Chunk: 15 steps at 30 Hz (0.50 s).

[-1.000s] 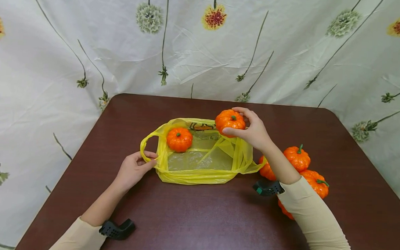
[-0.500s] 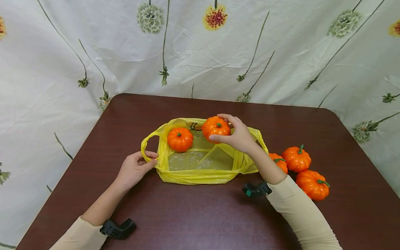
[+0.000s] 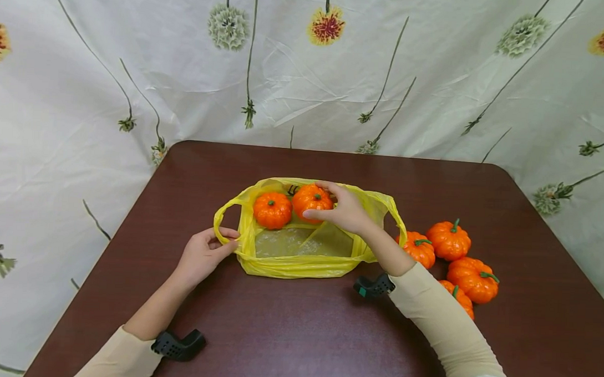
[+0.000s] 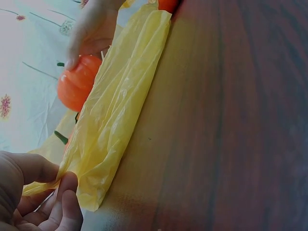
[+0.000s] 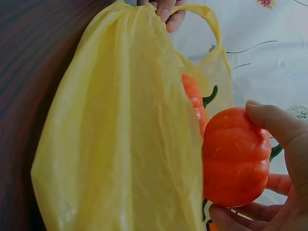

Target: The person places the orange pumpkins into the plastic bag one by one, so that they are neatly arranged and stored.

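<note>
A yellow plastic bag point(image 3: 294, 267) lies with its mouth open on the table. My left hand point(image 3: 201, 257) pinches the bag's left handle loop between thumb and fingers. One orange pumpkin point(image 3: 272, 211) with a green stem sits inside at the bag's left end. My right hand point(image 3: 346, 211) grips a second orange pumpkin point(image 3: 311, 202) over the bag's mouth, right beside the first one. The right wrist view has the thumb on one side of the held pumpkin point(image 5: 236, 156) and the fingers on the other. Part of the first pumpkin point(image 5: 193, 98) is hidden there by the bag wall.
Several more orange pumpkins point(image 3: 449, 240) are grouped to the right of the bag, partly behind the right forearm. The dark brown table point(image 3: 277, 332) ends at the back before a white cloth point(image 3: 435, 93) printed with flowers. Black cameras point(image 3: 178, 345) are strapped at both wrists.
My right hand has carried the held pumpkin leftward and down, from the bag's right back rim to beside the first pumpkin. The left hand stays on the handle loop.
</note>
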Available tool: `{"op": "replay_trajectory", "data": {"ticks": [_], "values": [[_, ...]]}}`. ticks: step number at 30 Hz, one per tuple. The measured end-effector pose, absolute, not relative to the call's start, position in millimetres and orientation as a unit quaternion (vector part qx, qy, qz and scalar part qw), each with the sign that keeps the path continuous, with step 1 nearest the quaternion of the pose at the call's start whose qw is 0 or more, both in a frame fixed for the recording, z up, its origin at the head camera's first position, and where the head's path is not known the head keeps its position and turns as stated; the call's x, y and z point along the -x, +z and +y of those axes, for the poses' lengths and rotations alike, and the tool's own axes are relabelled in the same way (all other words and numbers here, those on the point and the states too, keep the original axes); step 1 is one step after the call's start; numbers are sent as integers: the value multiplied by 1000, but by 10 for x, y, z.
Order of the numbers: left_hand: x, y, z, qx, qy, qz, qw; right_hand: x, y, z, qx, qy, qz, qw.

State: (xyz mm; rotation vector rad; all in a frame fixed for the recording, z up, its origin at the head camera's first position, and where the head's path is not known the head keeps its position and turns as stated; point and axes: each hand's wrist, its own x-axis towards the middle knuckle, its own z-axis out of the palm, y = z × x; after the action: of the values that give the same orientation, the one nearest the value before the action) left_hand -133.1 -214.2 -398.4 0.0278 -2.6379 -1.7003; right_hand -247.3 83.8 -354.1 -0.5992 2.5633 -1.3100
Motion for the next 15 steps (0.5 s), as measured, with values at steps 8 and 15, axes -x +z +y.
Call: {"op": "replay_trajectory", "data": {"ticks": [8, 15], "values": [[1329, -3977, -2131, -6, -539, -842, 4, 2496, -3592, 793, 183, -422, 883, 95], [1335, -3995, -2141, -5, -542, -840, 0, 2521, -3636, 736, 171, -402, 896, 83]]}}
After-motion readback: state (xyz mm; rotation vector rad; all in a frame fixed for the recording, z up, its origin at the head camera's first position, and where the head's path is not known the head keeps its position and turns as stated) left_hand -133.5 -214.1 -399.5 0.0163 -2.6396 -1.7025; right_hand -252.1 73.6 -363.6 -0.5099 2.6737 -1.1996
